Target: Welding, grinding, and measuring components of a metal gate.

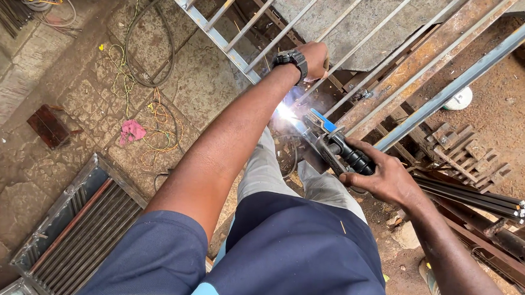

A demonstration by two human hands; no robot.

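Gripping the black-handled electrode holder with blue and steel jaws (334, 144), the right hand (388, 179) is closed fully around the ribbed grip, fingers wrapped and thumb on top. The holder's tip points up and left into a bright white welding arc (286, 113), which burns at the lower rail of a grey steel grille of parallel bars (270, 29). The left hand (314, 59), wearing a black wristwatch (293, 59), is curled shut over one thin bar of that grille, just above the arc, apparently steadying it. The grille lies tilted across long rusty steel beams (426, 54) that serve as a support. Progress, judged from this view: many bars already sit evenly spaced in the frame, so assembly looks well advanced; the joint under the arc is in work now, and which remaining joints are welded cannot be told, since glare and distance hide the seams. To the right of the holder hand, a bundle of dark thin steel rods (478, 200) lies near the beams, presumably unused stock. No true container is in view; the nearest thing to one is a second finished-looking grey framed grille (81, 227) flat on the stone floor (11, 181) at lower left, holding only its own bars. Yellow and green tangled wires (124, 75) and a pink rag (132, 130) lie on the floor, well apart from both hands.
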